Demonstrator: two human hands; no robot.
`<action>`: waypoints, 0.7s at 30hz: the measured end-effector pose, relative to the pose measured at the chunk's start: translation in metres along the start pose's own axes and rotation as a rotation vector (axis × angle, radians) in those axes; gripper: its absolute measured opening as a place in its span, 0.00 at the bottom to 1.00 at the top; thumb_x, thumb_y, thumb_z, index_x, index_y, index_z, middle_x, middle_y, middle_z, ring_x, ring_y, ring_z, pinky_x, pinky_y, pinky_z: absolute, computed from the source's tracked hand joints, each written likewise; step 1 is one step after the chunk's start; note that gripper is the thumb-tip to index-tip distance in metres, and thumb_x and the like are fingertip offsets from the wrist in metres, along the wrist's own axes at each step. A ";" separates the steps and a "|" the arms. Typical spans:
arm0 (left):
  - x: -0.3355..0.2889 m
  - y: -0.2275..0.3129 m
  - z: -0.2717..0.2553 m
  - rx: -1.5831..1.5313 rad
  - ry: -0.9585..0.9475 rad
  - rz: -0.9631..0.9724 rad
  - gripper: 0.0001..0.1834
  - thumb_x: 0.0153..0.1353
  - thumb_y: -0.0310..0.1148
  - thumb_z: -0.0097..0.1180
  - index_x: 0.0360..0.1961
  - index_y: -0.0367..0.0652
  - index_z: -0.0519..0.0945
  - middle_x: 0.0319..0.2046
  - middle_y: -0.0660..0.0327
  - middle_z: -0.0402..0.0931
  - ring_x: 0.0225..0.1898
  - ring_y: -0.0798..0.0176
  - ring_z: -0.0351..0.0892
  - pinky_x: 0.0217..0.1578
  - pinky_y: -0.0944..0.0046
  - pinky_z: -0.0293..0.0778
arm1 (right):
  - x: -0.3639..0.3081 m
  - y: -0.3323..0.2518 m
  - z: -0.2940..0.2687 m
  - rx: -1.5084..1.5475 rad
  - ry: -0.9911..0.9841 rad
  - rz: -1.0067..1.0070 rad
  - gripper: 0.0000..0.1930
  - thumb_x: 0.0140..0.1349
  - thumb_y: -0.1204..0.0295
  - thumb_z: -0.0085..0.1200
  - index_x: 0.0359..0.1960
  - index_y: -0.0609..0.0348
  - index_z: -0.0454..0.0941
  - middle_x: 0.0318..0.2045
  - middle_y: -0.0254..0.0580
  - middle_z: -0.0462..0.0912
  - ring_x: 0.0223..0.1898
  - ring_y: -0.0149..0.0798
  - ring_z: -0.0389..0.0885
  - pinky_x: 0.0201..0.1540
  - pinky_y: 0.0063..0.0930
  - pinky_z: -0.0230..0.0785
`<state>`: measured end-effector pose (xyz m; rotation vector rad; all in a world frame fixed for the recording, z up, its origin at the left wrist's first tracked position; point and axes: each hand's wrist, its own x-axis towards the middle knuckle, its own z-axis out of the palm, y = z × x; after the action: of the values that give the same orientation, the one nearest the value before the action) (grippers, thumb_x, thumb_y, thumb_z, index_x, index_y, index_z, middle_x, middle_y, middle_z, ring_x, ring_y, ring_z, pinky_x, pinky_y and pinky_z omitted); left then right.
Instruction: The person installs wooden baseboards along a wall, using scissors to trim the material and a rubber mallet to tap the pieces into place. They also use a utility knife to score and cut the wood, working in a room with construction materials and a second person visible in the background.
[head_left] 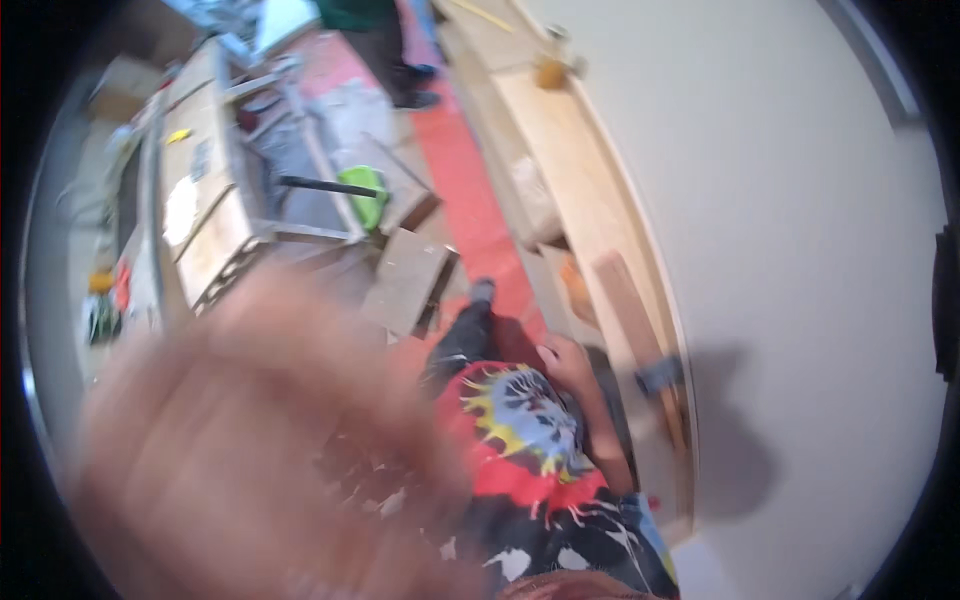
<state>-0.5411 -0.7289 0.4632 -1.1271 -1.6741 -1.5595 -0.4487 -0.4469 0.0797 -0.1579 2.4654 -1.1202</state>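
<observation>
My left hand [270,440] is very close and badly smeared by motion, filling the lower left. Its fingers cannot be told apart, and anything in it is hidden. My right hand [567,362] hangs beside my tie-dyed shirt [530,410], its fingers curled in with nothing seen in them. Just right of it runs a long wooden ledge [575,165] along the wall. On that ledge are a wooden board [625,295] and what looks like a hammer with a dark grey head [657,376]; neither is touched by my right hand.
A wooden cabinet frame [300,232] lies at the left, with a green dustpan-like thing [366,195] and dark handle beside it. Loose boxy boards [408,280] rest on the floor. Another person [375,40] stands at the far end of the red floor covering [455,150].
</observation>
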 end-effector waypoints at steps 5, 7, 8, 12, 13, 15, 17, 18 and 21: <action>-0.029 -0.103 -0.006 0.074 0.064 -0.651 0.16 0.64 0.40 0.53 0.44 0.36 0.73 0.31 0.52 0.74 0.34 0.55 0.76 0.39 0.58 0.72 | 0.045 -0.053 -0.024 0.053 0.030 0.071 0.13 0.59 0.70 0.54 0.40 0.69 0.79 0.33 0.55 0.83 0.35 0.49 0.84 0.39 0.37 0.73; -0.114 -0.149 0.010 0.171 -0.035 -0.981 0.16 0.64 0.39 0.54 0.43 0.35 0.73 0.29 0.52 0.74 0.33 0.56 0.76 0.38 0.60 0.72 | 0.057 -0.058 -0.022 0.030 -0.015 -0.040 0.14 0.60 0.70 0.54 0.42 0.70 0.78 0.34 0.56 0.83 0.35 0.48 0.84 0.39 0.37 0.74; -0.188 -0.174 0.021 0.291 -0.095 -0.997 0.15 0.61 0.36 0.54 0.43 0.35 0.73 0.31 0.46 0.75 0.36 0.49 0.78 0.39 0.55 0.72 | 0.060 -0.060 -0.021 0.019 -0.039 -0.095 0.14 0.60 0.70 0.54 0.43 0.70 0.78 0.34 0.56 0.83 0.34 0.47 0.84 0.39 0.37 0.74; -0.389 -0.142 0.030 0.608 -0.559 -1.179 0.18 0.58 0.35 0.54 0.48 0.38 0.75 0.37 0.41 0.77 0.39 0.40 0.78 0.40 0.46 0.73 | 0.069 -0.081 -0.027 -0.104 -0.134 -0.181 0.16 0.61 0.67 0.54 0.46 0.68 0.77 0.36 0.55 0.83 0.38 0.50 0.84 0.42 0.37 0.74; -0.416 -0.124 0.029 0.634 -0.713 -1.289 0.18 0.56 0.32 0.55 0.48 0.39 0.75 0.36 0.42 0.78 0.39 0.40 0.79 0.42 0.46 0.74 | 0.069 -0.080 -0.028 -0.103 -0.183 -0.144 0.16 0.61 0.67 0.54 0.45 0.67 0.77 0.37 0.55 0.83 0.39 0.50 0.83 0.43 0.37 0.74; -0.443 -0.087 0.030 0.581 -0.654 -1.498 0.17 0.54 0.32 0.56 0.45 0.38 0.78 0.35 0.42 0.79 0.37 0.41 0.80 0.40 0.46 0.74 | 0.077 -0.076 -0.030 -0.078 -0.245 -0.073 0.16 0.61 0.67 0.54 0.45 0.66 0.78 0.37 0.55 0.83 0.40 0.51 0.83 0.43 0.37 0.74; -0.479 -0.057 0.031 0.619 -0.353 -1.509 0.09 0.51 0.30 0.60 0.34 0.39 0.82 0.30 0.45 0.78 0.34 0.42 0.79 0.38 0.49 0.74 | 0.087 -0.052 -0.017 -0.067 -0.232 -0.145 0.13 0.60 0.68 0.55 0.40 0.66 0.77 0.34 0.57 0.82 0.37 0.55 0.81 0.40 0.42 0.72; -0.489 -0.058 0.028 0.627 -0.296 -1.532 0.09 0.52 0.30 0.60 0.35 0.39 0.82 0.29 0.45 0.79 0.34 0.43 0.79 0.38 0.50 0.74 | 0.085 -0.036 -0.008 -0.069 -0.236 -0.164 0.12 0.59 0.69 0.55 0.38 0.66 0.77 0.33 0.58 0.81 0.35 0.57 0.81 0.39 0.45 0.71; -0.462 -0.059 0.019 0.513 -0.078 -1.776 0.11 0.56 0.30 0.60 0.37 0.34 0.81 0.31 0.46 0.80 0.37 0.46 0.81 0.41 0.54 0.75 | 0.088 -0.015 0.009 -0.033 -0.298 -0.143 0.12 0.58 0.69 0.55 0.38 0.66 0.78 0.34 0.59 0.81 0.36 0.58 0.80 0.40 0.45 0.71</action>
<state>-0.3717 -0.7958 0.0344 0.9836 -3.0451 -1.5276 -0.5258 -0.4869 0.0566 -0.4821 2.2345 -1.0293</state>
